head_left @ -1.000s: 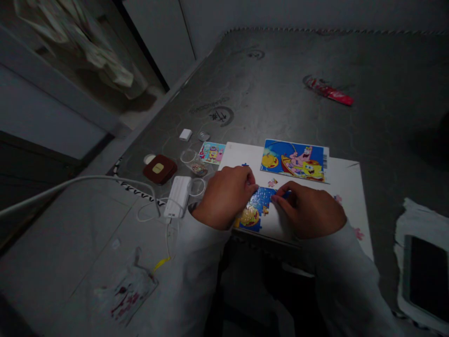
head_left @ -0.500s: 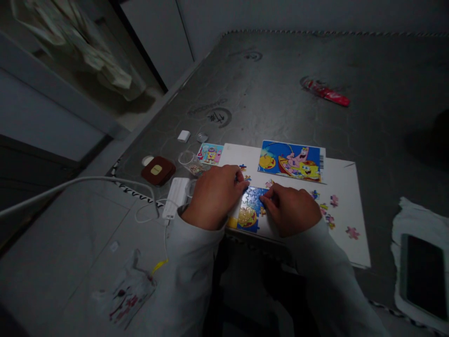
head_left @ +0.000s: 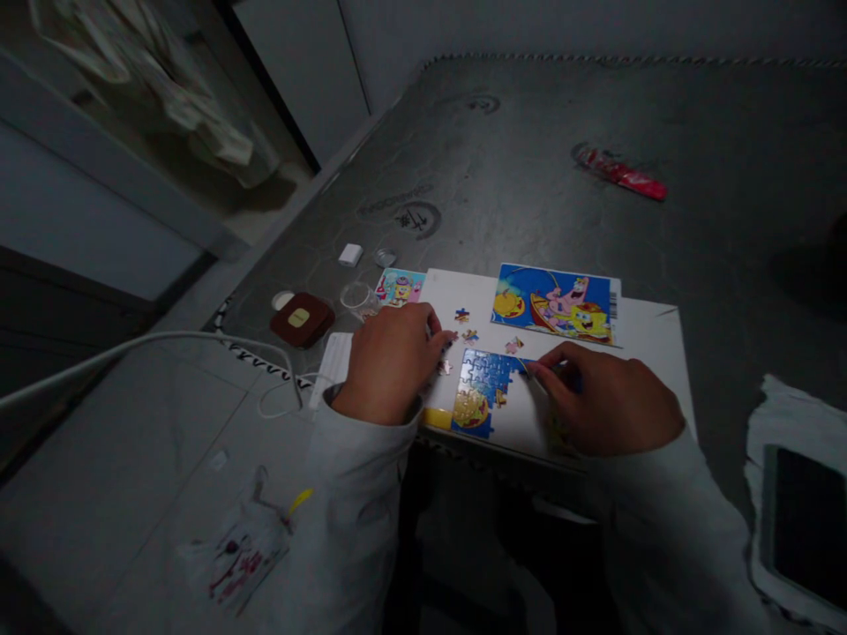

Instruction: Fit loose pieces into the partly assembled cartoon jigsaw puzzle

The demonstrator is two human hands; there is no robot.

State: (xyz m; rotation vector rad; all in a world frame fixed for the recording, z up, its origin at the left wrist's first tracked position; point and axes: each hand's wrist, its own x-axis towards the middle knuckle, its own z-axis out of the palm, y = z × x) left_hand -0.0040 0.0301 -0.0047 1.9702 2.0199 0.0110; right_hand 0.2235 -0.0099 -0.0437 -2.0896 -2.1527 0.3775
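Observation:
A partly joined jigsaw puzzle, blue with a yellow burger shape, lies on a white board. At its upper right edge, my right hand pinches a small blue puzzle piece between thumb and fingertips. My left hand rests at the board's left part, left of the puzzle, its fingers loosely curled and the thumb apart, with no held piece visible. Loose pieces lie close to it, among them a pink piece and a multicoloured piece. Another piece sits above the puzzle.
A cartoon picture card lies at the board's back. Left of the board are a small cartoon card, a clear cup, a brown case and a white power strip with its cable. A phone lies at right.
My right hand has moved right, away from the puzzle's middle to beyond its upper right edge, now covering pieces at the right. My left hand has drawn slightly left, uncovering loose pieces.

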